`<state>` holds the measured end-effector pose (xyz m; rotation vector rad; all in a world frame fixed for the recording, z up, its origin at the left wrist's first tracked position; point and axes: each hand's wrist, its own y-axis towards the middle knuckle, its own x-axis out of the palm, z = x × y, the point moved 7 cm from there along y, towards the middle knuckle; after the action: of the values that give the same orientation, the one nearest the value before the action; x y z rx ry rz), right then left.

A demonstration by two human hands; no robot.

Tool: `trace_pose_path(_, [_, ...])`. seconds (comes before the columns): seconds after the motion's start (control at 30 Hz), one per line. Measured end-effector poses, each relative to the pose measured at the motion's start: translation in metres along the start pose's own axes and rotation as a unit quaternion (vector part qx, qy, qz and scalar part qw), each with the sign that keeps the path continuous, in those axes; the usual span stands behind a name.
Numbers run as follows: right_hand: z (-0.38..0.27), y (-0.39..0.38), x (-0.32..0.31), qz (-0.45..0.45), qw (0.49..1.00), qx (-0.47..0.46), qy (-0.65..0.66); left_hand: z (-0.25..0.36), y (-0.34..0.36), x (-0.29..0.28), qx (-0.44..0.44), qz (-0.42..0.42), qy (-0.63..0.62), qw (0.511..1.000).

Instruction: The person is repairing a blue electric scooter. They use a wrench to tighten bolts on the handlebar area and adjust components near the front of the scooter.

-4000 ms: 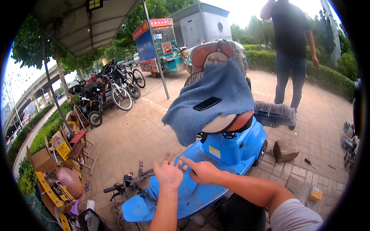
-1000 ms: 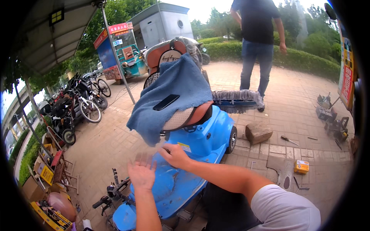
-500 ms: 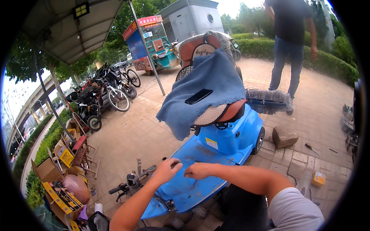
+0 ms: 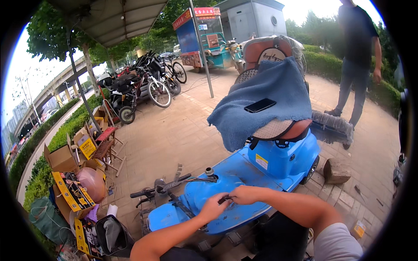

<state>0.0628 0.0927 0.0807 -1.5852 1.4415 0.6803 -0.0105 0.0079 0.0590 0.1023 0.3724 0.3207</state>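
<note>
Brick paving [image 4: 183, 130] outdoors, blue scooter [image 4: 281, 158] before you
Above its scuffed, rounded plastic deck [image 4: 237, 168], your left hand [image 4: 212, 208] and right hand [image 4: 244, 195] meet, fingers pinched closed on a small dark piece [image 4: 223, 199], mostly hidden by them and too small to identify; your left forearm [image 4: 174, 232] covers part of the deck, and a fluffy blue towel [image 4: 274, 85] drapes the seat [image 4: 271, 130], a flat black phone [image 4: 260, 105] on top

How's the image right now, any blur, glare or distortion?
In the head view, the fisheye circle leaves black corners; the sky burns out nearly white; the canopy is dark underneath; the screwdriver looks smeared; the dark thing in the left hand is too small to identify.
</note>
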Motion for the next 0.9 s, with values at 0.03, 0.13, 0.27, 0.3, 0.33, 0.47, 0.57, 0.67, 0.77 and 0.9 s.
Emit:
trace_pose_path(0.03, [-0.001,0.002,0.004,0.01,1.0,-0.014,0.013,0.006,-0.002,-0.008,0.002,0.026,0.017,1.0])
trace_pose_path(0.13, [0.001,-0.003,-0.005,0.039,0.999,-0.018,0.024,0.025,-0.003,-0.012,0.022,0.029,0.068,0.997])
trace_pose_path(0.27, [0.003,-0.007,-0.007,0.025,0.999,0.004,0.04,0.015,0.002,-0.013,0.022,0.045,0.057,0.997])
trace_pose_path(0.3, [-0.003,-0.006,-0.013,0.087,0.995,-0.021,0.054,0.006,0.005,-0.016,0.0,0.055,0.043,0.998])
trace_pose_path(0.33, [-0.004,-0.01,-0.022,0.15,0.986,-0.039,0.059,0.011,0.001,-0.025,-0.041,0.083,0.02,0.996])
trace_pose_path(0.47, [-0.007,-0.016,-0.036,0.196,0.976,-0.062,0.072,-0.014,0.003,-0.037,-0.152,0.115,-0.161,0.968])
trace_pose_path(0.57, [-0.003,-0.023,-0.039,0.155,0.985,-0.006,0.073,-0.013,0.005,-0.027,-0.16,0.108,-0.168,0.967])
trace_pose_path(0.67, [0.0,-0.026,-0.039,0.168,0.985,0.005,0.033,0.001,0.007,-0.021,-0.066,0.097,-0.063,0.991])
trace_pose_path(0.77, [-0.001,-0.026,-0.036,0.153,0.988,0.011,0.013,0.025,0.007,-0.019,0.039,0.068,0.108,0.991])
trace_pose_path(0.9, [-0.004,-0.022,-0.029,0.137,0.991,-0.004,0.01,0.024,0.006,-0.023,0.022,0.062,0.139,0.988])
